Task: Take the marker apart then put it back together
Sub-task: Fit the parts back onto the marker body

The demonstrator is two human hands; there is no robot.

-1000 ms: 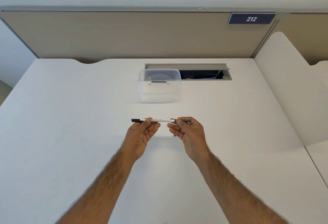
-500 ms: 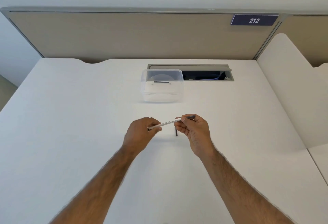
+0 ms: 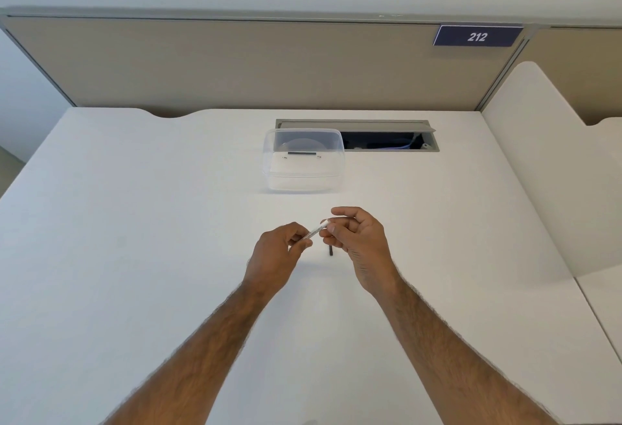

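A thin white marker barrel slants between my two hands, low at the left and high at the right. My left hand pinches its lower end with thumb and fingers. My right hand grips its upper end with thumb and forefinger. Both ends of the marker are hidden inside the fingers. A small dark piece, perhaps a cap, lies on the white desk just under my right hand.
A clear plastic box with a short dark item inside stands beyond my hands. Behind it is an open cable slot in the desk. A beige partition runs along the back, and a white divider stands at the right.
The marker has gone from level to slanted, its left end lower. My hands have come closer together, and the black ends seen before are now covered by my fingers.
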